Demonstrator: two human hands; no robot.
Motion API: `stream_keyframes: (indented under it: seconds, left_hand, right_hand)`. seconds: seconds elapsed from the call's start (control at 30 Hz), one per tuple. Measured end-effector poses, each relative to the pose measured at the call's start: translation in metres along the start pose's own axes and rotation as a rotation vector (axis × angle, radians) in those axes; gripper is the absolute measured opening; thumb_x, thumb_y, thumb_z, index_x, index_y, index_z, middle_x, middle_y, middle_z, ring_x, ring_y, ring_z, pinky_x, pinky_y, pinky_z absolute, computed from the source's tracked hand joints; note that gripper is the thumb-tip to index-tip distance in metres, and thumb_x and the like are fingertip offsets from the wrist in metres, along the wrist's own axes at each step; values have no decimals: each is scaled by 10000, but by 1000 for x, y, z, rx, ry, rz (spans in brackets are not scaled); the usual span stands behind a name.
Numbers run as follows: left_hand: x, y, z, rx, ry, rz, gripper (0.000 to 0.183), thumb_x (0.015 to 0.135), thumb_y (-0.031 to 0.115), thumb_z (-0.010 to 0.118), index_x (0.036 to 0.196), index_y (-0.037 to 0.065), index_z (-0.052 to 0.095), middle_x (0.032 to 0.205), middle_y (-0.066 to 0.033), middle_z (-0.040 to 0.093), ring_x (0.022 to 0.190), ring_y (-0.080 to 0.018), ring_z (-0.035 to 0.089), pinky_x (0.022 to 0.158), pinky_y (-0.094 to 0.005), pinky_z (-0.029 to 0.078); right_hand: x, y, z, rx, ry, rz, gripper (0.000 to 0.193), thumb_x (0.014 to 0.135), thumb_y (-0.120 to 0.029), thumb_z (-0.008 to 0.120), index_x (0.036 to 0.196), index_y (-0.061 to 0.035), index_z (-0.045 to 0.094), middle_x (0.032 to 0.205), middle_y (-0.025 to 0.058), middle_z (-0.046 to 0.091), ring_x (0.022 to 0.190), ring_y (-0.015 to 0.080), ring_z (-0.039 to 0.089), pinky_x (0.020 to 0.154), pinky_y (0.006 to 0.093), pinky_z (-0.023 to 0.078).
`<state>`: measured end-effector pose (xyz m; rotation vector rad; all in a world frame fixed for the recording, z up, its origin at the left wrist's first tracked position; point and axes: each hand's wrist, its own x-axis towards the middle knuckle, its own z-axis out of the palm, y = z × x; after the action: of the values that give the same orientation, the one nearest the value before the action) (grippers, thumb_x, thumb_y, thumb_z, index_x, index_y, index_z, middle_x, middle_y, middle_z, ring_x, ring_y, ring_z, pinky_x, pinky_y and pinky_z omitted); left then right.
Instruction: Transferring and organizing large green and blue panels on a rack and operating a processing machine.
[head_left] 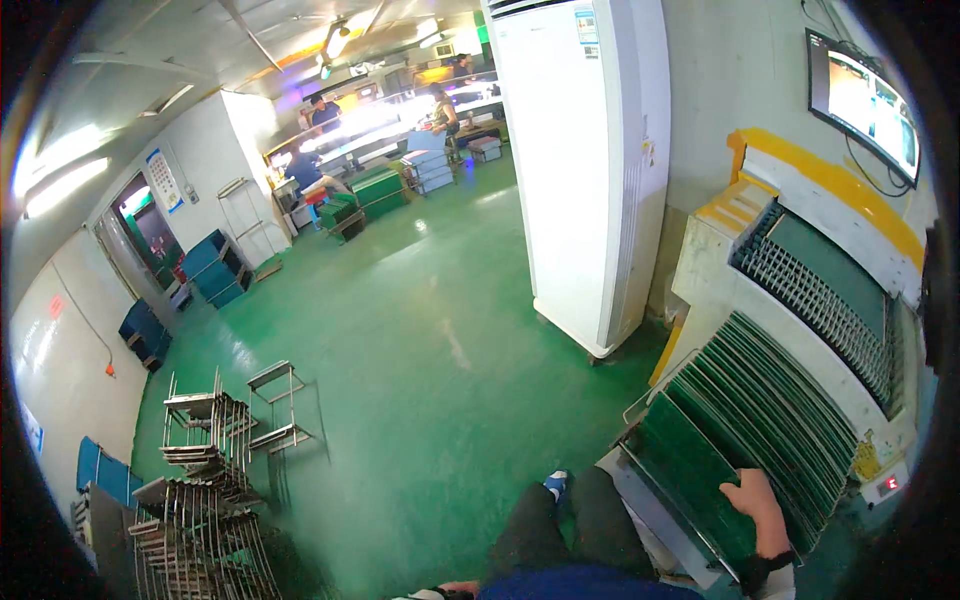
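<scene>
My right hand point(755, 500) is at the front of a row of upright dark green flat boards. Its thumb lies on the near face of the foremost green board point(680, 455), and the fingers curl over that board's edge, mostly out of sight. Behind it the other green boards point(755, 400) stand close together in a rack, leaning like files. My left hand point(460, 587) shows only as a sliver at the bottom edge, low beside my leg; its fingers cannot be made out.
A pale machine point(715, 245) with a slatted roller opening stands behind the rack. Beside it rises a tall white cabinet air conditioner point(590, 180). Metal rack frames point(200, 520) are stacked at left on the green floor point(400, 330). Far off, people sit at lit benches point(385, 125).
</scene>
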<state>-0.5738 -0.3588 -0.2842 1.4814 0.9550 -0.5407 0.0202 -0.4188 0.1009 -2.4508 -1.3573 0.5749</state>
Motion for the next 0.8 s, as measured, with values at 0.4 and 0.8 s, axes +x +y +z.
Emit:
stream_keyframes:
  seconds: [0.4,0.8]
  left_hand:
    - [-4,57,-101,-34,287,155,227,807,208,613,979,62,636,767,-79,621,751,-196,599,635,-358,472]
    - [58,240,-113,-226,72,413,303,897,273,583,1126,74,593,852,23,574,680,-72,496,565,-234,415]
  right_hand:
    - [-8,12,-7,67,74,-105,348,758,-293,658,853,38,608,833,261,620,835,429,594,743,482,471]
    - [-6,10,-9,77,19,-74,358,776,-308,642,915,20,608,885,250,621,871,416,592,768,500,465]
